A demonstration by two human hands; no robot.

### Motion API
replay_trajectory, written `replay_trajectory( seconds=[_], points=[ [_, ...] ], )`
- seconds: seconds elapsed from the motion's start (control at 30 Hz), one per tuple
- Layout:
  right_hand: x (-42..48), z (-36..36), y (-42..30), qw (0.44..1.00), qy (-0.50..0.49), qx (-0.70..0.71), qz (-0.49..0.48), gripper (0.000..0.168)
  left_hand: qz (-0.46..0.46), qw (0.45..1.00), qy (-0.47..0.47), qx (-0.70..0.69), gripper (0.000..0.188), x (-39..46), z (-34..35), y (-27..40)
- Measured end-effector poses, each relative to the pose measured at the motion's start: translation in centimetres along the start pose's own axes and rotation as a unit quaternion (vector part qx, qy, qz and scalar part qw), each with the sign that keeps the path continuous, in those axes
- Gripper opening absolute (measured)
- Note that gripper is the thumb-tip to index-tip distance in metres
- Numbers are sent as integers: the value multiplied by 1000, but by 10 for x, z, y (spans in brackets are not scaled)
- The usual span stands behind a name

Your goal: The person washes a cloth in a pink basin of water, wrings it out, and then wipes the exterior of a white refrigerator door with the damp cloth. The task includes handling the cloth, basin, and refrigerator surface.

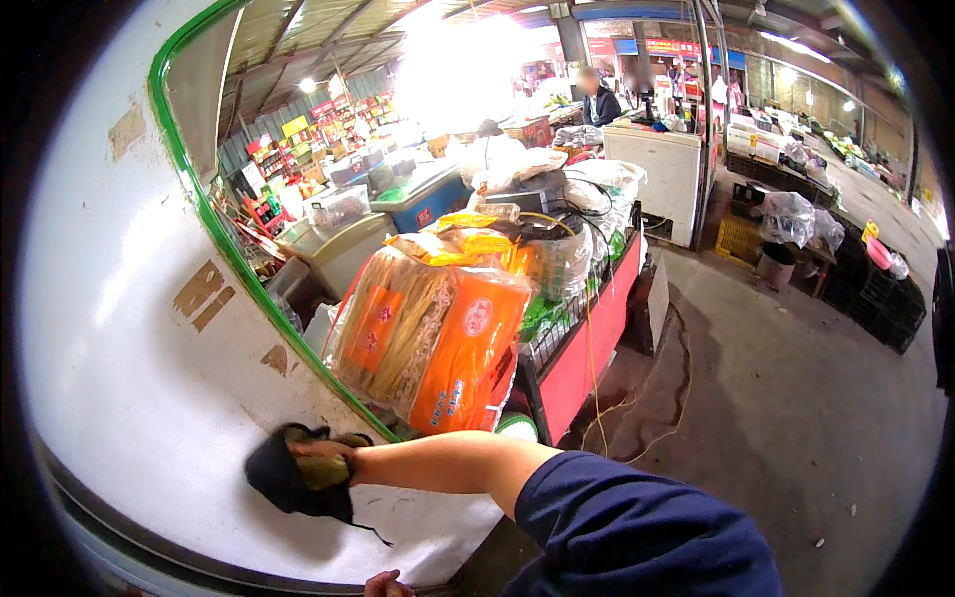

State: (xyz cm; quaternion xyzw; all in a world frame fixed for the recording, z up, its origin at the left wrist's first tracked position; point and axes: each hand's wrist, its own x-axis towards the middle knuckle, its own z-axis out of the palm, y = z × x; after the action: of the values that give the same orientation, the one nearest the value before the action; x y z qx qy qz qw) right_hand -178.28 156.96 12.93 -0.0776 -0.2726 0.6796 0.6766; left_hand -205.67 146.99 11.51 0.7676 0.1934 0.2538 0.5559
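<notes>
My right hand (317, 453), at the end of an arm in a short dark blue sleeve, presses a dark cloth (287, 474) with a yellowish part against a white panel (171, 380). The panel has a green edge strip (246, 276) and brown patches of tape or paper residue (201, 293). Some of the fingers are covered by the cloth. Only the fingertips of my left hand (388, 584) show at the bottom edge, beside the panel's lower rim; what they hold, if anything, is out of view.
Beyond the green edge, a large orange and clear plastic package (433, 336) rests by a cart with a red side panel (586, 358) and piled bags. A thin yellow cord (593, 373) hangs to the floor. Black crates (869, 287) stand at right. A person (599, 101) is farther back.
</notes>
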Motion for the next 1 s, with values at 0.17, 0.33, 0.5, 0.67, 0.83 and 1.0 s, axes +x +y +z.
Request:
replay_trajectory(
  seconds=[0.17,0.33,0.5,0.67,0.83,1.0],
  points=[
    [-22,-101,50,972,-15,-231,-28,28,-17,999,28,27,21,-16,1,9],
    [-42,-225,49,784,-74,-594,-164,30,47,998,-26,30,20,-8,12,-6],
    [-43,-123,88,168,-162,-956,-178,24,-19,998,34,45,17,-39,-3,16],
    [-54,-88,70,291,-109,-931,-192,23,17,1000,12,10,19,-41,-3,9],
    [-10,-66,8,348,-51,-860,-369,19,58,989,3,137,22,-32,-9,-26],
    [26,54,-70,243,23,-909,-337,18,-19,995,63,-76,11,-44,10,28]
  ],
)
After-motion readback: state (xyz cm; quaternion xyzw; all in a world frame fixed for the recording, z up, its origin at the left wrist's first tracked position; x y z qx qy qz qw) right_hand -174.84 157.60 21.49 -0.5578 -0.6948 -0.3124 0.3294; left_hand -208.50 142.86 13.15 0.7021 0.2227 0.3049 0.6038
